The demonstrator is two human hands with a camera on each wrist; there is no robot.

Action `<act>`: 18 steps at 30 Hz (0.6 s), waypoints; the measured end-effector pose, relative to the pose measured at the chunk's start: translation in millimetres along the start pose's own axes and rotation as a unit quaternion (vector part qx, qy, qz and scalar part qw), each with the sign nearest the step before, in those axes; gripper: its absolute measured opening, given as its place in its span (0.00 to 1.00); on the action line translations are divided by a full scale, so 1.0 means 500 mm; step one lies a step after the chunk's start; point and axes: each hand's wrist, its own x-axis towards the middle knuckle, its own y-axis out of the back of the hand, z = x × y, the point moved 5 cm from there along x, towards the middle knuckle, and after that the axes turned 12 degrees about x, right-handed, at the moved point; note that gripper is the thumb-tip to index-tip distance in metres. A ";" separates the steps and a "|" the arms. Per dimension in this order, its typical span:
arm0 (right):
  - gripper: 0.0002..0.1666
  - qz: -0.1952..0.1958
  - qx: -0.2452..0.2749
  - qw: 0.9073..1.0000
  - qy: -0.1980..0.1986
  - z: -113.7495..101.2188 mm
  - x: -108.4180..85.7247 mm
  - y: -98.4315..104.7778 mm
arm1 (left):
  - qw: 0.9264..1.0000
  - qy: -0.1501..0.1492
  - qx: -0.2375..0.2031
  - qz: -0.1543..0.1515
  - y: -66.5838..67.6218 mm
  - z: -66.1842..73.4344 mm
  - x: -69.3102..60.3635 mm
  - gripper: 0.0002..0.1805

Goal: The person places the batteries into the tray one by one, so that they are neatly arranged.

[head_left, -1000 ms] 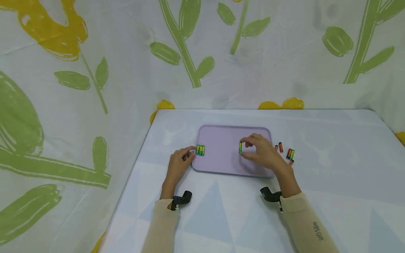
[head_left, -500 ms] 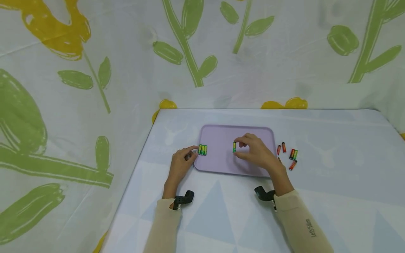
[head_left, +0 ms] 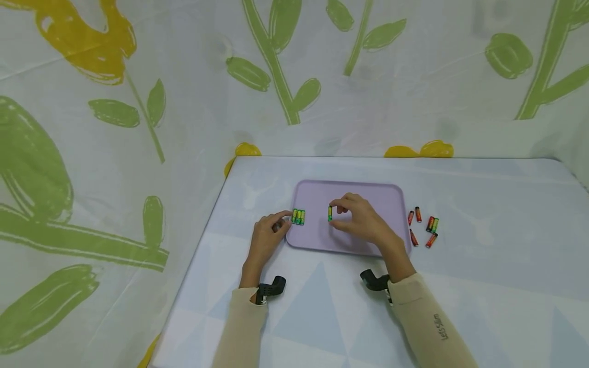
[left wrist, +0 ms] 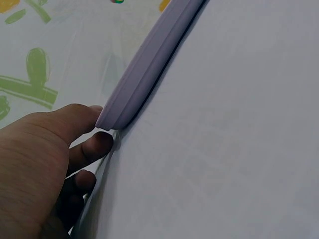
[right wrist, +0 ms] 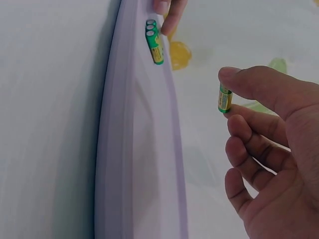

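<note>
My right hand (head_left: pixel 360 219) pinches a small green-and-yellow battery (head_left: pixel 330 213) upright between thumb and index finger, over the middle of the lilac tray (head_left: pixel 317 238). Its other fingers are bent, as the right wrist view shows. Three similar green batteries (head_left: pixel 298 216) stand side by side at the tray's left end. Close to their left side, my left hand (head_left: pixel 267 234) has its thumb and index finger spread at the tray's rim. In the left wrist view its thumb (left wrist: pixel 75 118) reaches the rim, which hides the tip. Whether it touches the batteries is unclear.
Right of the tray lie several loose red batteries (head_left: pixel 417 214) and one green battery (head_left: pixel 435 225) on the pale patterned tabletop (head_left: pixel 497 245). A printed cloth wall (head_left: pixel 193 92) with leaves and flowers rises behind and to the left.
My right hand has moved left across the tray with the battery, nearing the row of three. Red batteries once hidden behind it now show. My left hand stays by the row.
</note>
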 end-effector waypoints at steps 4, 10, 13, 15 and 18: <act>0.23 -0.006 0.004 1.000 0.001 -0.007 0.009 -0.013 | 1.000 -0.002 0.000 0.004 0.002 0.003 -0.002 0.15; 0.24 -0.003 0.005 1.000 0.009 -0.016 0.018 -0.022 | 1.000 -0.005 -0.002 0.006 -0.004 -0.002 -0.002 0.15; 0.24 -0.001 0.006 1.000 0.005 -0.016 0.023 -0.026 | 1.000 -0.006 -0.001 0.008 -0.007 -0.005 -0.002 0.15; 0.24 -0.002 0.007 1.000 0.005 -0.018 0.027 -0.030 | 1.000 -0.006 -0.001 0.010 -0.005 -0.004 -0.003 0.15; 0.24 -0.008 0.007 1.000 0.009 -0.021 0.036 -0.041 | 1.000 -0.006 0.001 0.011 -0.002 -0.001 -0.002 0.15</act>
